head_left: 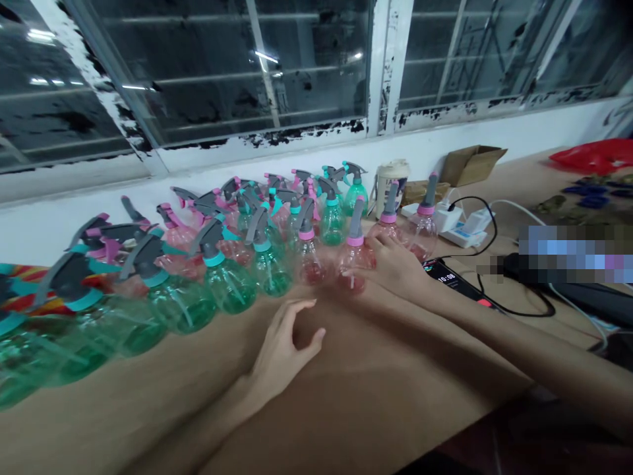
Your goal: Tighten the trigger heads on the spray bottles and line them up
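My right hand (395, 267) is wrapped around a pink spray bottle (355, 264) with a grey trigger head, its thumb across the front and its fingers behind the right side. The bottle is upright on the table. My left hand (287, 343) hovers in front of the row, fingers curved and apart from the thumb, holding nothing. Nearest to it stand a green spray bottle (271, 270) and another pink spray bottle (310, 260). Several more green and pink bottles form rows to the left and behind. Two pink ones, including this pink bottle (424, 231), stand beyond my right hand.
A white cup (390, 185) stands by the wall. Right of it are an open cardboard box (472, 165), a white power strip (465, 231) with plugs and cables, and a phone (452, 284) with a lit screen. A red bag (593, 157) lies far right.
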### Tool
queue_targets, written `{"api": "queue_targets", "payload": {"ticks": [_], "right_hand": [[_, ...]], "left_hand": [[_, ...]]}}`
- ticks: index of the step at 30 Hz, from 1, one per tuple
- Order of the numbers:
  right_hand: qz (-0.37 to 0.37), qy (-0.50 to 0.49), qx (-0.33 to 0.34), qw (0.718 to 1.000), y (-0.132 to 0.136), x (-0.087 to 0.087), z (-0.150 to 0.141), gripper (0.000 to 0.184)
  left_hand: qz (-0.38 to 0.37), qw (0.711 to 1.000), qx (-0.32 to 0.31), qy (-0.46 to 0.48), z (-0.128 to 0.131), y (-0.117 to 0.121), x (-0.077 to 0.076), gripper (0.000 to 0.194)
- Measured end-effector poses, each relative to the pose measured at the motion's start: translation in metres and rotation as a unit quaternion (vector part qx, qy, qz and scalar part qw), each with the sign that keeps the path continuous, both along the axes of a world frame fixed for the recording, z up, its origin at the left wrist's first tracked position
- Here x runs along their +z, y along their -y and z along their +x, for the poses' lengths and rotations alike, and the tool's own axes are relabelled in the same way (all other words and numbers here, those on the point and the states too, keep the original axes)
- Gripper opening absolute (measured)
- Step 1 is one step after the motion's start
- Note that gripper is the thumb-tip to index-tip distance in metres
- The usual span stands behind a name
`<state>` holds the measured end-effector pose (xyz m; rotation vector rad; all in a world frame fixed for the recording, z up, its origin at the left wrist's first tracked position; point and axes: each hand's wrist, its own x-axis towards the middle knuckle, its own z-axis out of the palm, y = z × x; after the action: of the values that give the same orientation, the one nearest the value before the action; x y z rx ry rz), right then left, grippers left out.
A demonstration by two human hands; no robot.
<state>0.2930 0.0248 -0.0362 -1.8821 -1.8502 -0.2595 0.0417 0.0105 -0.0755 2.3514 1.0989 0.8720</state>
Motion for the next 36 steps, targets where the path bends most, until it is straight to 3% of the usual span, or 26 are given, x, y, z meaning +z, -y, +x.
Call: {"api": "queue_targets", "payload": {"ticks": [7, 16, 21, 27, 31, 36], "right_hand": [[-0.091, 0.022, -0.063, 0.994, -0.016, 0.020, -0.015, 0.045], [-0.072, -0.008, -0.081, 0.994, -0.033, 0.022, -0.016, 0.049], [-0.049, -0.017, -0.077, 0.996, -0.026, 0.018, -0.013, 0.055], [0.033, -0.075, -0.106, 0.991, 0.007, 0.024, 0.026, 0.029], [0.040, -0.114, -0.165, 0.979, 0.015, 0.029, 0.063, 0.030], [0.009, -0.139, -0.123, 0.983, -0.005, 0.022, 0.085, 0.044]], "left_hand": [[0.052, 0.998, -0.019, -0.006, -0.005, -0.007, -0.005, 0.029], [0.047, 0.998, -0.039, -0.016, -0.005, -0.010, -0.006, 0.025], [0.042, 0.998, -0.028, -0.026, -0.006, -0.009, -0.008, 0.025], [0.034, 0.999, -0.017, -0.026, -0.006, -0.009, -0.007, 0.023], [0.024, 0.999, -0.013, -0.023, -0.005, -0.008, -0.003, 0.023], [0.019, 1.000, -0.009, -0.020, -0.004, -0.005, -0.003, 0.023]]}}
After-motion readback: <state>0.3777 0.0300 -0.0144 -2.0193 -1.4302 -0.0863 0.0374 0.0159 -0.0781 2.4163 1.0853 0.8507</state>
